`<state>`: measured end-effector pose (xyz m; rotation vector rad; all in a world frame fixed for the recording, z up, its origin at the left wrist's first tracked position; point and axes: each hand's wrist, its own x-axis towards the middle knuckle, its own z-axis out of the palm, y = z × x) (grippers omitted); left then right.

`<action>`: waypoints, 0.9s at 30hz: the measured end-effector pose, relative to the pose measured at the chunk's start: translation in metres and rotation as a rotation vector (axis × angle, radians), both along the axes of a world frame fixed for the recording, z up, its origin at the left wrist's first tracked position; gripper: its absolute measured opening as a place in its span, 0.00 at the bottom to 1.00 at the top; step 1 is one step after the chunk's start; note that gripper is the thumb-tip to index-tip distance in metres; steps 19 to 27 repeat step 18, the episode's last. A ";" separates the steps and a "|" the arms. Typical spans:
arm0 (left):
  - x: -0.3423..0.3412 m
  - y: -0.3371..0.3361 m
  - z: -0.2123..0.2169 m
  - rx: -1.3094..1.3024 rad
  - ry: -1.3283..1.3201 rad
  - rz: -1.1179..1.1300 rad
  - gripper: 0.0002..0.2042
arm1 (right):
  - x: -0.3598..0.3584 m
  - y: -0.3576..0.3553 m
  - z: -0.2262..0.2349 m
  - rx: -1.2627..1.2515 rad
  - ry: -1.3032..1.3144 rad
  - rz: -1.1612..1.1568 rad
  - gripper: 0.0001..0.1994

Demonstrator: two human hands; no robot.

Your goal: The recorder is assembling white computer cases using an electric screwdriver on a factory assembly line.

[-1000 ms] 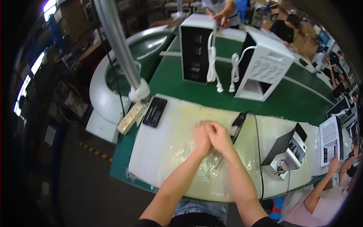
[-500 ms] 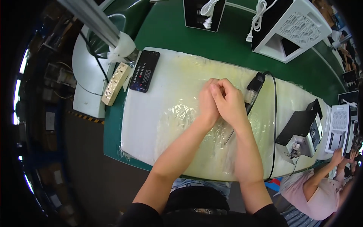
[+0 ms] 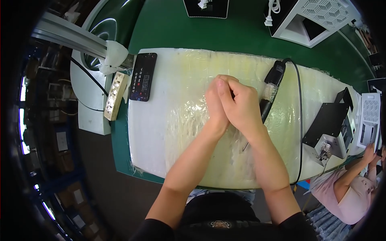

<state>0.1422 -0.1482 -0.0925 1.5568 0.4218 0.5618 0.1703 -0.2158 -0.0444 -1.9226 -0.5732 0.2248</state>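
Observation:
My left hand [image 3: 215, 105] and my right hand [image 3: 244, 105] are clasped together over the middle of the mat, both with fingers closed. The right hand laps over the left, and no object shows between them. A black electric screwdriver [image 3: 268, 94] with a clear middle section lies just right of my right hand. Its long thin bit points toward me and passes partly behind my right wrist. A black cord [image 3: 300, 116] runs from its far end round to the mat's near edge. The pale mat [image 3: 150, 132] is covered in wrinkled clear plastic film.
A dark phone [image 3: 143, 76] lies at the mat's far left, near a power strip [image 3: 114, 96] and a metal post [image 3: 72, 36]. At right stands a black-and-metal machine [image 3: 327, 124]. White-and-black housings [image 3: 309, 24] stand on the green table [image 3: 241, 36]. A co-worker in pink [image 3: 341, 197] works at right.
The whole view has shifted slightly, with the far housings now higher in the picture. My hands stay clasped, and the screwdriver lies where it was.

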 end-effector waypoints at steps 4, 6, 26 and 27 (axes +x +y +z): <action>-0.001 0.008 0.000 0.119 -0.013 0.002 0.05 | -0.009 -0.006 0.023 0.174 0.247 0.187 0.13; 0.003 0.006 -0.005 0.244 -0.096 0.010 0.06 | -0.024 -0.008 0.036 0.160 0.430 0.387 0.12; 0.002 0.014 -0.001 0.579 0.040 0.015 0.10 | -0.093 0.039 -0.001 0.316 1.470 0.606 0.13; 0.002 0.014 -0.001 0.579 0.040 0.015 0.10 | -0.093 0.039 -0.001 0.316 1.470 0.606 0.13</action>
